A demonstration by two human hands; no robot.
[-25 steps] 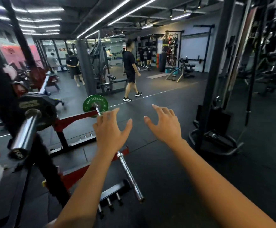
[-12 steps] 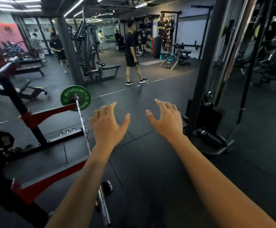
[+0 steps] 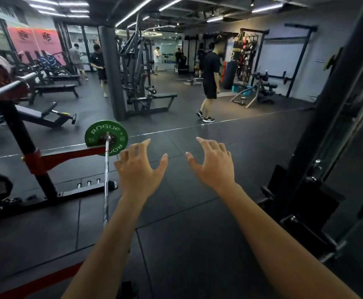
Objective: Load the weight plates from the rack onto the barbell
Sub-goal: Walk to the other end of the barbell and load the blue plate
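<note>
Both hands reach forward, fingers spread, holding nothing.
Left hand (image 3: 140, 170) and right hand (image 3: 214, 164) hover beside the barbell (image 3: 105, 184); its green plate (image 3: 106, 138) sits on the far end, so tripping seems possible.

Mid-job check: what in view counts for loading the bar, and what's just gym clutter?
Job: barbell; green plate on its far end; left hand and right hand, both empty.
Clutter: flat bench, cable machine, person walking.
</note>
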